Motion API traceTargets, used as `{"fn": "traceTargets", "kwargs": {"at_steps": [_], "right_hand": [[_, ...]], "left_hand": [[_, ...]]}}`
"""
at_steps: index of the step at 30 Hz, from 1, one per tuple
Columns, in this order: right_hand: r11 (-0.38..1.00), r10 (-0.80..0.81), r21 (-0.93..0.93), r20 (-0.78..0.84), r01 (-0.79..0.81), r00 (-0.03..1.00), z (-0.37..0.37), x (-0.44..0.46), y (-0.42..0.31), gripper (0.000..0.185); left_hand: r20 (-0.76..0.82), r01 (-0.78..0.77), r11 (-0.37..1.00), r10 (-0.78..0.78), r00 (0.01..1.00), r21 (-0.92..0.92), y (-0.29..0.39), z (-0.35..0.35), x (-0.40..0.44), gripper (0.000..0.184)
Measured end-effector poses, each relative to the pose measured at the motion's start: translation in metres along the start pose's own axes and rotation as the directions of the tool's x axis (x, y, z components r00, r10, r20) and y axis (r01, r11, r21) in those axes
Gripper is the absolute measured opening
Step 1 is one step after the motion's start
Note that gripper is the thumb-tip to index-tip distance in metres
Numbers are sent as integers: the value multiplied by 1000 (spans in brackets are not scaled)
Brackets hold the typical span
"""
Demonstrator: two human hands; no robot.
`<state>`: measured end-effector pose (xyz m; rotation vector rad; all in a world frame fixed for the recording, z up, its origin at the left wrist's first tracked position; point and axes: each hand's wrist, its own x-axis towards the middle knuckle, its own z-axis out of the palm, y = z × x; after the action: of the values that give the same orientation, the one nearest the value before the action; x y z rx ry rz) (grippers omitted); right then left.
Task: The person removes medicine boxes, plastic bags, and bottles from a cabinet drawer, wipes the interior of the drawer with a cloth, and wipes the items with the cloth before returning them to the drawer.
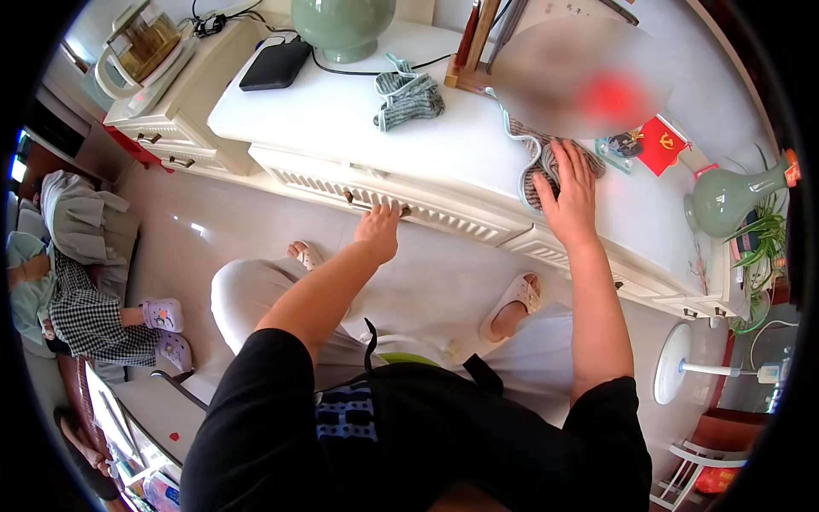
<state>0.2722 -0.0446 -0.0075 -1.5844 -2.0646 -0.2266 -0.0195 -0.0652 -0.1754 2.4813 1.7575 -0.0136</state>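
Observation:
My left hand (378,230) is closed round the dark handle (404,212) of the cabinet's wide middle drawer (461,224). That drawer looks level with the cabinet front. On the white cabinet top, my right hand (570,198) lies with its fingers stretched out and apart over a crumpled brown-grey striped cloth (536,145) with pale blue edging, partly hidden beneath the fingers. A second striped cloth (413,99), greener in tone and with the same edging and a small loop, lies bunched up further left, out of reach of both hands.
A green vase (343,24) and a black box (275,65) stand at the back left of the cabinet top (341,107). Right are a red card (659,145) and another green vase (734,200). A white fan (678,363) stands below right. Someone in purple clogs (164,316) sits left.

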Motion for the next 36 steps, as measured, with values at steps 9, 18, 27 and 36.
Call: {"fn": "traceTargets", "kwargs": {"at_steps": [9, 18, 27, 36], "right_hand": [[999, -5, 48, -3, 5, 1000, -1, 11, 9, 42], [872, 338, 384, -27, -302, 941, -18, 16, 0, 30], [-109, 267, 812, 580, -574, 770, -20, -51, -99, 28], [-326, 612, 795, 590, -512, 527, 41, -78, -82, 27]], "left_hand": [[165, 92, 995, -99, 981, 48, 9, -13, -7, 32], [587, -34, 997, -9, 810, 62, 29, -9, -86, 27], [771, -151, 985, 30, 637, 86, 43, -14, -109, 44], [532, -287, 847, 511, 676, -449, 55, -60, -130, 20]]}}
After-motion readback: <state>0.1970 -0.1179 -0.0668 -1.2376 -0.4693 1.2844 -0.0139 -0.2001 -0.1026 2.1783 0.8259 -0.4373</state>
